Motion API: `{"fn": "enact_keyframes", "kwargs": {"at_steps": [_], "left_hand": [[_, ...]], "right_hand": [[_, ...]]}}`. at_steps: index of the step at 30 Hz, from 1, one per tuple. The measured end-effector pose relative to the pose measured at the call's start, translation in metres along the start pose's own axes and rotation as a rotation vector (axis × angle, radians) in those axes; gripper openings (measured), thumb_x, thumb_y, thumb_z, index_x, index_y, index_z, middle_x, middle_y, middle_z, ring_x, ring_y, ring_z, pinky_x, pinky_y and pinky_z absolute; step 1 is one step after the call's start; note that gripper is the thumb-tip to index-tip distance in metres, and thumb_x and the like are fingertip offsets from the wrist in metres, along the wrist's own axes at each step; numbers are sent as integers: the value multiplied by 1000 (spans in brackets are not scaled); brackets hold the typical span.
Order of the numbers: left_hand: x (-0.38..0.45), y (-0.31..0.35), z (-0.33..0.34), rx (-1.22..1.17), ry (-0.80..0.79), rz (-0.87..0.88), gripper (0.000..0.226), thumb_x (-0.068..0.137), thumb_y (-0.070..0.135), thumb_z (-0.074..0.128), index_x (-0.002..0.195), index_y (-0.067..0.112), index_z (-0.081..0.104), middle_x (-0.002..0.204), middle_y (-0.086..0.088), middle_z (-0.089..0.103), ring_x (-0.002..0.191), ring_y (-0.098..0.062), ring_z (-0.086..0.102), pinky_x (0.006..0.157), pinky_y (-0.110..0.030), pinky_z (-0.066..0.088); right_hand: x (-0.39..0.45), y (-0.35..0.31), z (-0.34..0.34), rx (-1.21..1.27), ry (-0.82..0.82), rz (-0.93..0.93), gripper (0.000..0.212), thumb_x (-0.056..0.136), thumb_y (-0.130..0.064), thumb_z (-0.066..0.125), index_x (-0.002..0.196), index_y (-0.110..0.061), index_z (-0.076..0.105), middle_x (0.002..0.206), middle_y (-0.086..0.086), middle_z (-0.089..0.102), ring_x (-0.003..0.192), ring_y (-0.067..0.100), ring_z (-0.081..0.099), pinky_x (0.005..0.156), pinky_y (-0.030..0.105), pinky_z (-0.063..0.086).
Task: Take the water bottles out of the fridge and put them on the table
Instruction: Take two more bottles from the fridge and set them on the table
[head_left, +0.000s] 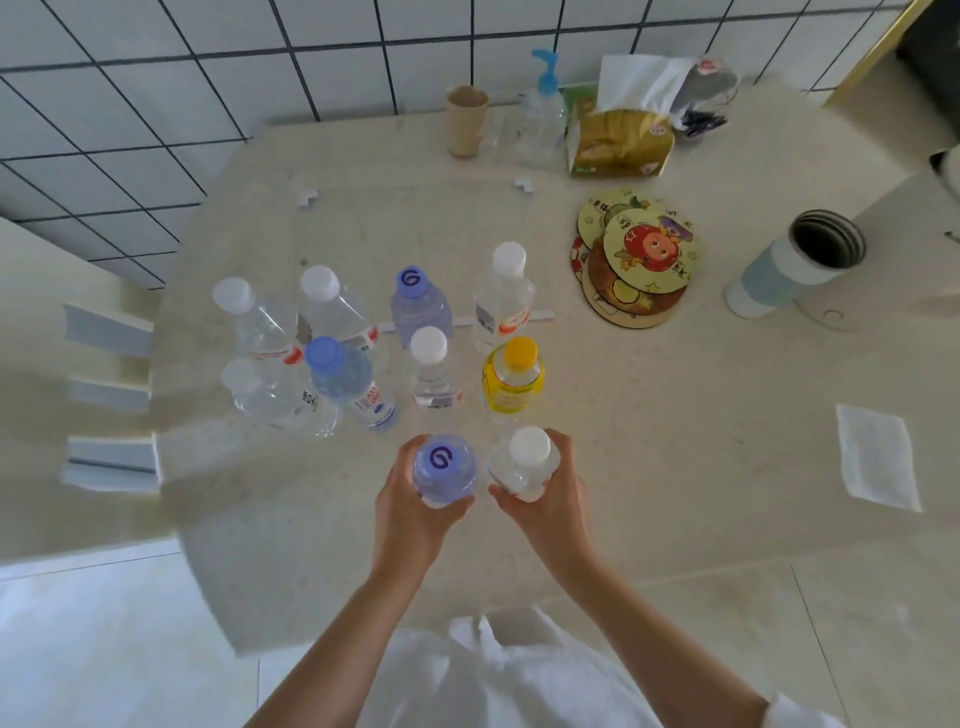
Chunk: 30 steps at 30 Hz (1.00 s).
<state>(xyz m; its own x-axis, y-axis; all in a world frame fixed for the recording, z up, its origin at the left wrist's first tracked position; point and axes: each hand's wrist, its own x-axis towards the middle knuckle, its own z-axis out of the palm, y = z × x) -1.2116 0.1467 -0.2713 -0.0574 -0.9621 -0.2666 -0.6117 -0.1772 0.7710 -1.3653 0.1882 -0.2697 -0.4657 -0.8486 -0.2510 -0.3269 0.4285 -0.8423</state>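
Note:
Several water bottles stand upright on the beige table (675, 467), among them a yellow-capped bottle (513, 379), a purple-capped one (415, 304) and a blue-capped one (343, 379). My left hand (410, 512) grips a purple-capped bottle (444, 467) just in front of that group. My right hand (550, 499) grips a white-capped clear bottle (525, 460) beside it. Both held bottles are upright and seen from above; whether their bases touch the table is hidden. The fridge is out of view.
At the back stand a paper cup (466, 122), a pump bottle (541, 119) and a tissue pack (621, 135). Round coasters (634, 260) and an open flask (795, 265) lie to the right, with a white napkin (878, 457). A chair back (104, 395) is at left.

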Motion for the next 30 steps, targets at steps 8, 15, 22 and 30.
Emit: {"fn": "enact_keyframes", "kwargs": {"at_steps": [8,15,22,30], "left_hand": [[-1,-2,-3,-71,-23,34,55,67,28,86,111,33,52,104,12,64,92,-11,62,77,-17,44],[-1,-15,-7,-132,-67,102,65,66,31,86,118,40,47,113,13,64,100,-14,63,86,-39,55],[-11,-24,-19,-223,-115,62,69,74,21,82,133,31,49,123,17,59,111,-9,58,78,-6,48],[-56,-30,-19,-206,27,-38,30,88,10,65,116,18,61,103,10,66,91,-5,64,79,-20,53]], "right_hand": [[-2,8,1,-2,0,-20,74,60,-21,87,119,-24,42,106,-3,61,93,15,60,71,13,42],[-12,6,8,46,77,29,69,66,-15,86,121,-13,45,107,-6,58,92,12,57,69,2,40],[-25,17,11,-15,79,66,57,78,-15,75,126,-12,43,124,3,56,116,21,54,97,42,45],[-54,29,-10,48,-20,20,48,85,-13,68,127,-20,45,121,-4,51,113,20,55,99,45,47]]}}
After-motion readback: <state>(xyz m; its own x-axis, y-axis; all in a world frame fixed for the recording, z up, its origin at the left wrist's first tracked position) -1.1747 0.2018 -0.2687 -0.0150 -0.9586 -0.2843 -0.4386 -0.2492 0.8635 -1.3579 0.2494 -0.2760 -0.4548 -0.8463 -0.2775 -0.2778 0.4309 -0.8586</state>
